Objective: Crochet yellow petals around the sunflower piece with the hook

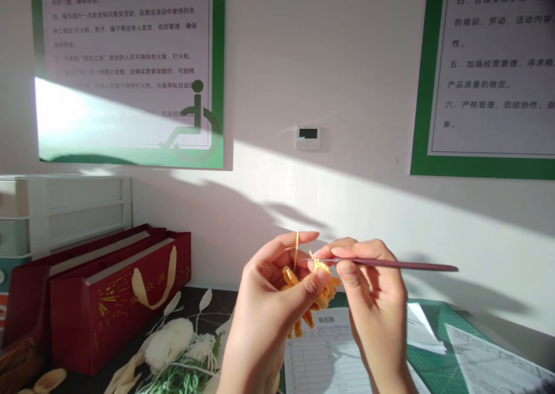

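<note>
My left hand pinches a small yellow-orange crochet piece between thumb and fingers, and a strand of yellow yarn loops over its raised index finger. My right hand is closed round a dark red crochet hook, held nearly level. The hook's thin metal tip points left and meets the top edge of the piece. Several orange loops hang below my left thumb. The lower fingers of my left hand are partly hidden behind the piece.
A printed sheet lies on a green cutting mat, with more papers at right. Red gift bags, white drawers and white and green yarn are at left. Behind, a wall holds framed posters and a thermostat.
</note>
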{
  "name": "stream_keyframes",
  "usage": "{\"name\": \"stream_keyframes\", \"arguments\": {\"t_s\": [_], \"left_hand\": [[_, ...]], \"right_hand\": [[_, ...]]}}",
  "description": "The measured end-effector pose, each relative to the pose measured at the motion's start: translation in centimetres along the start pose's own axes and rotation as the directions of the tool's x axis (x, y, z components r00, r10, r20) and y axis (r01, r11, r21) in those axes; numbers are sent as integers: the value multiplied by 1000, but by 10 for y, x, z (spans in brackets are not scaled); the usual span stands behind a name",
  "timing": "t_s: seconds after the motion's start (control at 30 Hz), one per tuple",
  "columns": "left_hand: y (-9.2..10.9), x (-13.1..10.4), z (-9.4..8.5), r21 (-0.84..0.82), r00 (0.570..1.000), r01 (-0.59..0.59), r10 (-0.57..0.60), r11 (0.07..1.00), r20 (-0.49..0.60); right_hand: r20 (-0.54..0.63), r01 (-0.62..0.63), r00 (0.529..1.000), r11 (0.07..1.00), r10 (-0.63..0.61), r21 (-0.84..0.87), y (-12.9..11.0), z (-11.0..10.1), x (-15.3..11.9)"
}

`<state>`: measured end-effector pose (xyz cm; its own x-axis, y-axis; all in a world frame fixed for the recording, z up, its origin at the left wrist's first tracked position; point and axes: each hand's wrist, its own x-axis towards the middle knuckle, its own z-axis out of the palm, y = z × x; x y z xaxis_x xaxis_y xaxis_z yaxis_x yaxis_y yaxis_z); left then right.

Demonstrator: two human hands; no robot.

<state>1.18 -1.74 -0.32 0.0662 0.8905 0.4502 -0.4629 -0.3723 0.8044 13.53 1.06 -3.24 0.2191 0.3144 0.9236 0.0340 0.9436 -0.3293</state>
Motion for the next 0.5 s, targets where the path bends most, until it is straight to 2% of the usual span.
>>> {"name": "stream_keyframes", "arguments": {"t_s": [0.07, 0.1, 0.13, 0.2, 0.27, 0.33, 0.43, 0.5], "left_hand": [[-2, -2, 3, 16, 999, -12, 13, 1000, -48], [-3, -2, 4, 11, 998, -9, 9, 1000, -67], [-4, -2, 5, -10, 997, 6, -7, 1000, -74], [-7, 0, 4, -103, 997, 71, -74, 992, -23], [-8, 3, 0, -193, 985, 162, -146, 968, 97], [-6, 5, -5, -197, 965, 226, -191, 954, 182], [-2, 6, -10, -147, 954, 240, -205, 960, 217], [0, 5, -11, -127, 954, 222, -188, 967, 232]], "right_hand": [[36, 211, 977, 975, -209, -75, 2, -4, 0], [88, 373, 927, 913, -363, -164, 3, -7, 0], [142, 470, 883, 846, -448, -253, 3, -10, -1], [147, 512, 857, 791, -493, -333, 5, -15, -2], [122, 511, 857, 796, -501, -323, 8, -17, -4], [109, 507, 862, 837, -495, -207, 12, -16, -5], [42, 251, 966, 966, -254, 61, 14, -10, -4], [7, 88, 996, 977, -91, 192, 11, -8, -2]]}}
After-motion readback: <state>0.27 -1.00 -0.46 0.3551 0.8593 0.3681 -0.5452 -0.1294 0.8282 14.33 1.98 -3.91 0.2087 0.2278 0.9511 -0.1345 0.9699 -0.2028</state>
